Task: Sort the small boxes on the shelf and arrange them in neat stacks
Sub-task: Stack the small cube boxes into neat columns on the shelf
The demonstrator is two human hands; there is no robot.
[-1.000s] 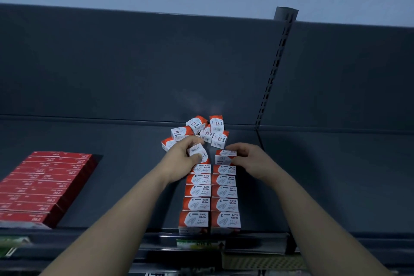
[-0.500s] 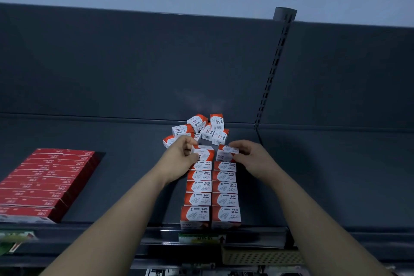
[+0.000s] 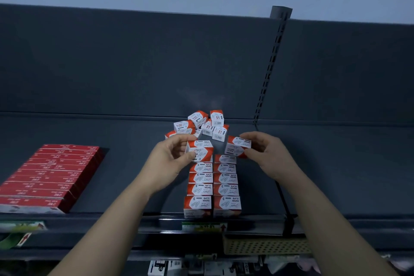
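**Q:** What does the left hand (image 3: 170,160) hold?

**A:** A red-and-white paper-clip box, here called the left box (image 3: 199,150). The thumb lies against its near left side and the fingers curl over its far edge, so the hand grips it. The box sits level at the far end of the left row (image 3: 199,186). Whether it rests on that row's last box cannot be told.

**Q:** And the right hand (image 3: 266,157)?

**A:** It pinches a second box of the same kind, the right box (image 3: 238,147). The fingers curl over the far top edge and the thumb presses the near right corner. This box is tilted and held over the far end of the right row (image 3: 226,186).

**Q:** Where are the other small boxes?

**A:** The two rows lie side by side, touching. They run from the near edge of the dark shelf (image 3: 112,186) toward the back, printed faces up. Beyond the rows and both hands is a loose heap (image 3: 201,125) against the back panel, its boxes at mixed angles.

**Q:** What else appears?

**A:** Red flat packs (image 3: 49,175) are stacked at the left, well apart from the rows. A slotted upright (image 3: 271,63) runs up the back panel at the right. A price label (image 3: 203,227) sits on the shelf's front lip below the rows. A perforated basket (image 3: 266,246) hangs lower, to the right.
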